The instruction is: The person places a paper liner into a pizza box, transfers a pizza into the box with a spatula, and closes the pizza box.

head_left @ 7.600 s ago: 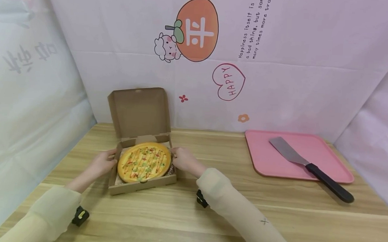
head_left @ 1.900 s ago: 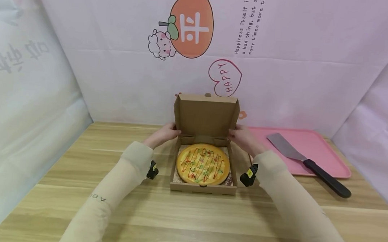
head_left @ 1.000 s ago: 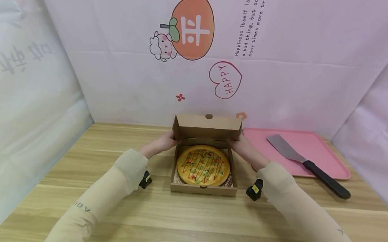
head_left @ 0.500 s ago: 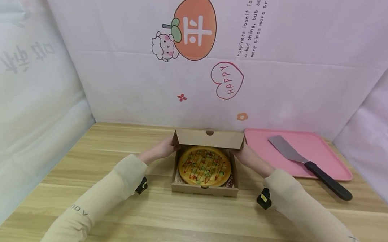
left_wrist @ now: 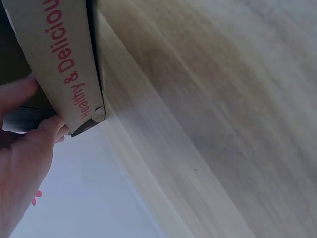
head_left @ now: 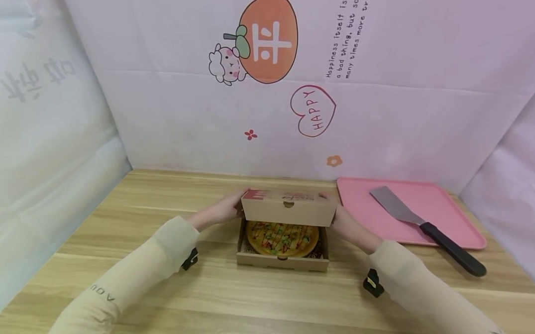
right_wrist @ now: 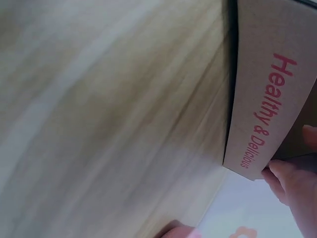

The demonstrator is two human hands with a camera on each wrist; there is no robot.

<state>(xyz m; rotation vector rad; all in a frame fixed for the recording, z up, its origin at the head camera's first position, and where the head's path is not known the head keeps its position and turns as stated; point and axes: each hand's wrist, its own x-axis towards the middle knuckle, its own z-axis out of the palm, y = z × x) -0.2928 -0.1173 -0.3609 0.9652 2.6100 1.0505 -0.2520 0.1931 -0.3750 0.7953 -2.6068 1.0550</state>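
Observation:
A small cardboard pizza box stands on the wooden table, its lid (head_left: 288, 213) tilted partway down over the base (head_left: 263, 261). The front part of a round pizza (head_left: 282, 241), with green bits and red sauce lines, shows below the lid's front flap. My left hand (head_left: 224, 208) holds the lid at its left side, and my right hand (head_left: 351, 226) holds it at the right, a finger on top. Both wrist views show the box's side wall (left_wrist: 67, 59) with red "Healthy & Delicious" lettering, thumb and fingers at its rear corner.
To the right lies a pink tray (head_left: 361, 221) with a spatula (head_left: 452, 248) across it, its black handle reaching over the front edge onto the table (head_left: 261, 301). Printed white cloth (head_left: 171, 113) hangs behind and at both sides.
The box went from the left to the middle of the table with its lid up. Since then both hands have swung the lid forward and down, covering the back of the pizza.

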